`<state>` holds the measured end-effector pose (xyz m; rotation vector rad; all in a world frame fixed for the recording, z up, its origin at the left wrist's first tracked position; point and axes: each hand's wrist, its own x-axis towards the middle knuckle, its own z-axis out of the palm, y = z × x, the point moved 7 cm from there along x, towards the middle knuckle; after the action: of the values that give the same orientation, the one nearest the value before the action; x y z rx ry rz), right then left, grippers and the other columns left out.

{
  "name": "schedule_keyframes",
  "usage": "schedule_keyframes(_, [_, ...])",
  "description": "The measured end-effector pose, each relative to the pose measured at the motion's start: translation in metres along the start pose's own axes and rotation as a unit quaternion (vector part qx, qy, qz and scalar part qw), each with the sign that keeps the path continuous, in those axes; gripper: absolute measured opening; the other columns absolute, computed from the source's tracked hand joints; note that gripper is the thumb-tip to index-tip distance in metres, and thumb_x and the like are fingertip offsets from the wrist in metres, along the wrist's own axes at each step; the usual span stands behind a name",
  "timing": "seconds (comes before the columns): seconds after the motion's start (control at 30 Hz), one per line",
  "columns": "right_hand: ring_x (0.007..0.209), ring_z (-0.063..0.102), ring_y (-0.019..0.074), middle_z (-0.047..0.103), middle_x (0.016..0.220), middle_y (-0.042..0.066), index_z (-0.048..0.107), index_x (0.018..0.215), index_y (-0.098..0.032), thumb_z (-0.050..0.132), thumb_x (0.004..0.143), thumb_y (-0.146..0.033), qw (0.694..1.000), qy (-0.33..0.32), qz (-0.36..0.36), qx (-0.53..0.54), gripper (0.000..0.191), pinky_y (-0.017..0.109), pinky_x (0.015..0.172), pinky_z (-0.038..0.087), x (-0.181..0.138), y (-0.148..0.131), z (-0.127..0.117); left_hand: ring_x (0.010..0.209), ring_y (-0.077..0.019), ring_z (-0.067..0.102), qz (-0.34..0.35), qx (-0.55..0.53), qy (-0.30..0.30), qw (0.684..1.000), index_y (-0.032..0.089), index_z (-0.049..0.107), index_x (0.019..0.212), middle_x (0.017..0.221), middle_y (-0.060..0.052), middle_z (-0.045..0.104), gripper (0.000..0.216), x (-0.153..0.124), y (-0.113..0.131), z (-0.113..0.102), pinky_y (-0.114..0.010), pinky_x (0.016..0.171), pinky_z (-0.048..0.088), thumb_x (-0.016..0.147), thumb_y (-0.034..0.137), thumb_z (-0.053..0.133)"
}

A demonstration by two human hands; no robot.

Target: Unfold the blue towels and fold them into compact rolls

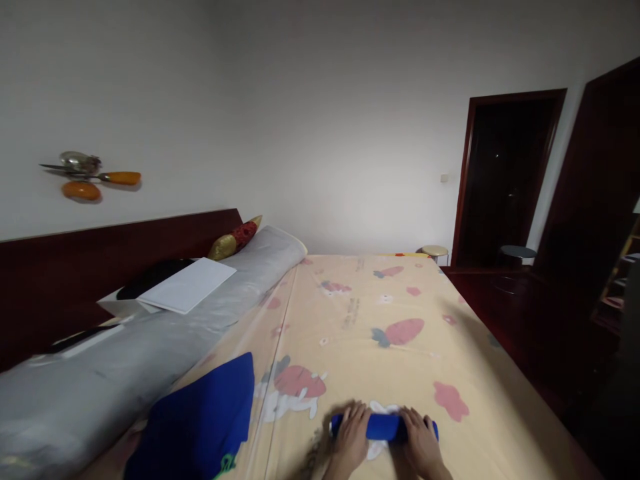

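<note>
A tight blue roll (384, 427), which looks like rolled-up cloth, lies crosswise on the bed near the bottom of the head view. My left hand (353, 432) curls over its left part, and my right hand (421, 441) grips it near the right end. A bare stretch of the roll shows between them, and short ends stick out on both sides. To the left, a flat blue cloth piece (200, 417) with a green cord (226, 465) at its lower edge rests apart from my hands.
The bed (350, 360) has a cream sheet printed with carrots and rabbits. A long grey pillow (260, 267) runs along the dark headboard (110, 247), carrying a white flat box (187, 285). Two stools (435, 251) stand by the dark door (510, 180).
</note>
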<state>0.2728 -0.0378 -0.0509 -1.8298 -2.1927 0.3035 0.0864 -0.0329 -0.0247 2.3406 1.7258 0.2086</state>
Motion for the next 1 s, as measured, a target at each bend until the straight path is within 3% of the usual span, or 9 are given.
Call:
schedule_keyframes(0.13, [0.135,0.04,0.0266,0.046,0.144,0.007,0.047,0.137,-0.019,0.047,0.07,-0.021,0.998,-0.019,-0.048,0.023,0.067,0.044,0.11,0.029,0.006,-0.024,0.014,0.144,-0.019,0.02,0.06,-0.036,-0.019,0.997,0.026,0.033,0.145,0.155,0.002,0.029,0.071,0.007,0.015,0.033,-0.036,0.12,0.015,0.076,0.023,0.048])
schedule_keyframes(0.37, [0.138,0.035,0.0257,0.039,0.149,0.006,0.04,0.142,-0.02,0.045,0.076,-0.022,0.991,0.007,-0.123,0.046,0.066,0.043,0.112,0.029,0.003,-0.013,0.041,0.144,-0.0184,0.019,0.084,-0.018,0.021,0.996,0.033,0.021,0.149,0.156,0.01,0.021,0.084,0.004,0.003,0.055,-0.038,0.121,0.016,0.071,0.017,0.05])
schedule_keyframes(0.57, [0.138,0.034,0.0298,0.037,0.149,0.009,0.038,0.143,-0.018,0.048,0.075,-0.023,0.99,0.012,-0.136,0.048,0.069,0.048,0.111,0.03,0.005,-0.009,0.056,0.143,-0.0225,0.023,0.097,-0.028,0.024,0.995,0.029,0.024,0.148,0.156,0.005,0.024,0.084,0.007,0.006,0.056,-0.042,0.12,0.018,0.07,0.015,0.052])
schedule_keyframes(0.83, [0.14,0.028,0.0293,0.032,0.151,0.008,0.034,0.145,-0.017,0.049,0.076,-0.025,0.99,-0.024,-0.127,0.054,0.071,0.049,0.114,0.026,0.005,-0.011,0.049,0.14,-0.0235,0.03,0.098,-0.031,0.055,0.993,0.03,0.029,0.147,0.153,0.004,0.033,0.073,0.004,0.009,0.047,-0.04,0.119,0.021,0.079,0.022,0.054])
schedule_keyframes(1.0, [0.139,0.03,0.0303,0.035,0.15,0.008,0.034,0.145,-0.02,0.052,0.082,-0.036,0.987,-0.01,-0.146,0.064,0.068,0.05,0.113,0.028,0.002,-0.013,0.037,0.141,-0.0225,0.028,0.1,-0.027,0.033,0.994,0.032,0.027,0.147,0.154,0.004,0.032,0.076,0.005,0.008,0.047,-0.041,0.119,0.02,0.077,0.02,0.055])
